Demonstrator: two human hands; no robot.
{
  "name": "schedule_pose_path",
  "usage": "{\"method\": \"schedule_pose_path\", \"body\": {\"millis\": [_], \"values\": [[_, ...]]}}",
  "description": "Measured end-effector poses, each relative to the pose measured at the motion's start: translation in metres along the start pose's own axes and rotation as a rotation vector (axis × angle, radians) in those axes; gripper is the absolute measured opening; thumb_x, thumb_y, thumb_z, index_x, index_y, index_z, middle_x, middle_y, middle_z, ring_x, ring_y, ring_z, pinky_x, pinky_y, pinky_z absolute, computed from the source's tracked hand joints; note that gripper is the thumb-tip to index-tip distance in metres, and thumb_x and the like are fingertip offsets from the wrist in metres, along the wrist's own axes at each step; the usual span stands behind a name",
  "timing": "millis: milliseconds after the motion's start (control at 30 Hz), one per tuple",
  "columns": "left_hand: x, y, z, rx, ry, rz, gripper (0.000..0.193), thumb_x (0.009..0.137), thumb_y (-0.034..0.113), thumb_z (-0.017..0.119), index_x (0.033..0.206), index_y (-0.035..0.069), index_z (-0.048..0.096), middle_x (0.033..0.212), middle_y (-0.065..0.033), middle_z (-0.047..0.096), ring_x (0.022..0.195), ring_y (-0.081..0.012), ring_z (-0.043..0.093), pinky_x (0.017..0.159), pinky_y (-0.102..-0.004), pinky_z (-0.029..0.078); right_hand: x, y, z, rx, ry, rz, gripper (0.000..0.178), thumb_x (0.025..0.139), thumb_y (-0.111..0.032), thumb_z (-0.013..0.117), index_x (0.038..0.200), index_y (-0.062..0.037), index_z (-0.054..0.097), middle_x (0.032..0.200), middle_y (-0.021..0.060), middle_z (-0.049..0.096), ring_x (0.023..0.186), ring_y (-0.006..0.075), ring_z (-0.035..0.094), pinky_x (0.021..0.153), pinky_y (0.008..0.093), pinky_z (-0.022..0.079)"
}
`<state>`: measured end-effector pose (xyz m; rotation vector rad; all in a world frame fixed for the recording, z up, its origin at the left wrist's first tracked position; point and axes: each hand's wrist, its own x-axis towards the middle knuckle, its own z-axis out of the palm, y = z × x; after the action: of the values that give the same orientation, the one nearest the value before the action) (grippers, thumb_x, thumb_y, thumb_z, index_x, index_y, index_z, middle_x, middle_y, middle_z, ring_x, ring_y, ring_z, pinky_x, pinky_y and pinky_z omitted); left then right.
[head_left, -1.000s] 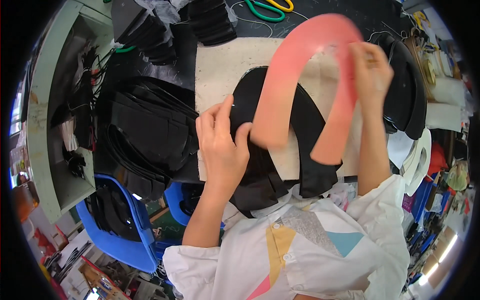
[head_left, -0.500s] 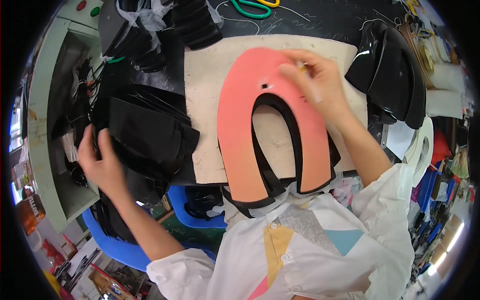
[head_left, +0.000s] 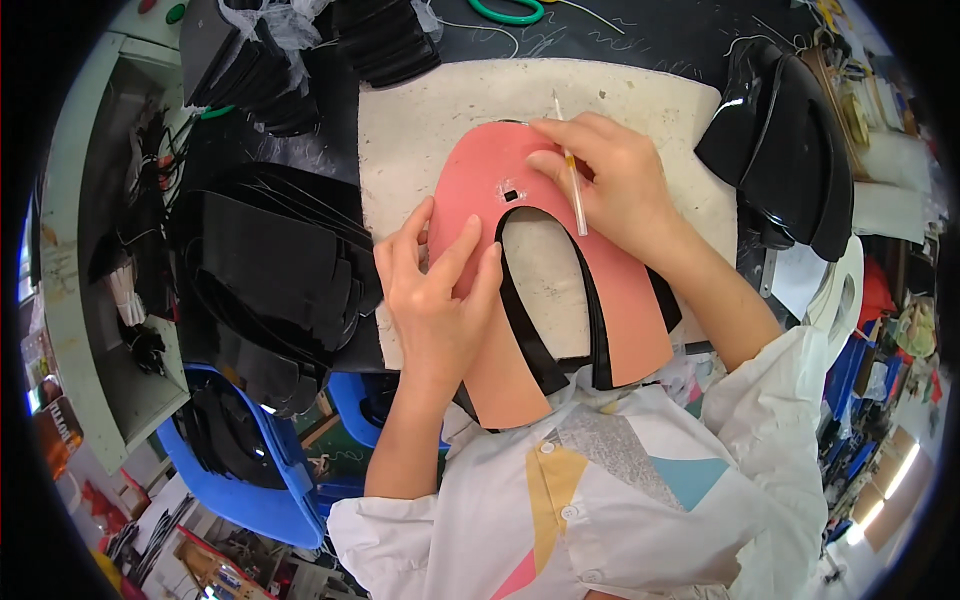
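A pink, horseshoe-shaped template (head_left: 475,165) with a small square hole lies over matching black sheet pieces (head_left: 530,350). Beneath them is a cream board (head_left: 650,95). My left hand (head_left: 430,295) rests on the template's left arm, its fingers spread and holding nothing. At the upper right of the curve, my right hand (head_left: 610,180) is closed around a thin clear pen (head_left: 576,195) with a yellowish section. Its thumb and index finger are at the template's upper edge; whether they grip that edge I cannot tell.
Stacked black sheets (head_left: 265,265) lie left of the board, and glossy black curved pieces (head_left: 780,150) to the right. Green-handled scissors (head_left: 510,15) sit at the far edge. A pale cabinet (head_left: 75,270) borders the left side, with a blue chair (head_left: 215,490) below it.
My left hand has come from the black stack at left onto the template. The template has shifted and turned slightly, its curved end now nearer me. My right hand still has the pen.
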<state>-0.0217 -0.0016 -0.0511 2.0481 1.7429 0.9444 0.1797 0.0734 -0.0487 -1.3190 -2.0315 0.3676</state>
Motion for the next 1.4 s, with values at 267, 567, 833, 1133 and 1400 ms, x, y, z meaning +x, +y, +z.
{"method": "schedule_pose_path", "body": {"millis": [267, 567, 833, 1133, 1400], "values": [[-0.003, -0.001, 0.01, 0.029, 0.092, 0.056, 0.03, 0.071, 0.005, 0.079, 0.101, 0.007, 0.075, 0.125, -0.0168, 0.061, 0.102, -0.0292, 0.055, 0.077, -0.0351, 0.051, 0.001, -0.029, -0.007, 0.436, -0.072, 0.18, 0.02, 0.092, -0.019, 0.065, 0.084, -0.0011, 0.069, 0.068, 0.0119, 0.062, 0.06, 0.0282, 0.06, 0.055, 0.0345, 0.047], [-0.003, 0.001, 0.01, 0.022, 0.087, 0.041, 0.029, 0.071, 0.004, 0.078, 0.1, 0.007, 0.075, 0.125, -0.0169, 0.06, 0.103, -0.0306, 0.055, 0.08, -0.0362, 0.051, 0.003, -0.029, 0.007, 0.243, -0.077, 0.003, 0.023, 0.092, -0.019, 0.065, 0.078, -0.0009, 0.065, 0.063, 0.0127, 0.059, 0.057, 0.0311, 0.06, 0.053, 0.0371, 0.046], [-0.001, -0.001, -0.005, -0.175, -0.021, -0.057, 0.028, 0.079, 0.011, 0.075, 0.106, 0.002, 0.072, 0.126, -0.0208, 0.056, 0.108, -0.0366, 0.052, 0.093, -0.0436, 0.044, 0.002, -0.008, -0.005, -0.026, 0.044, 0.077, 0.02, 0.084, -0.021, 0.072, 0.086, -0.0016, 0.069, 0.077, 0.0137, 0.062, 0.068, 0.0298, 0.06, 0.063, 0.0376, 0.048], [-0.004, 0.004, -0.013, -0.311, 0.143, -0.086, 0.048, 0.078, 0.001, 0.071, 0.124, 0.002, 0.061, 0.105, -0.015, 0.057, 0.092, -0.0292, 0.056, 0.078, -0.0372, 0.046, -0.002, 0.083, -0.07, 0.166, 0.524, 0.439, 0.016, 0.092, -0.015, 0.069, 0.093, 0.0003, 0.069, 0.083, 0.0004, 0.066, 0.074, 0.0083, 0.059, 0.066, 0.0222, 0.047], [0.023, -0.106, -0.194, -0.68, 0.623, -0.476, 0.037, 0.097, 0.011, 0.061, 0.131, -0.005, 0.057, 0.125, -0.0124, 0.064, 0.11, -0.0175, 0.061, 0.098, -0.0286, 0.046, -0.001, 0.075, -0.12, 0.963, 0.642, 0.597, 0.024, 0.094, -0.016, 0.066, 0.112, 0.0002, 0.066, 0.089, -0.001, 0.066, 0.067, 0.0054, 0.058, 0.054, 0.018, 0.045]]}}
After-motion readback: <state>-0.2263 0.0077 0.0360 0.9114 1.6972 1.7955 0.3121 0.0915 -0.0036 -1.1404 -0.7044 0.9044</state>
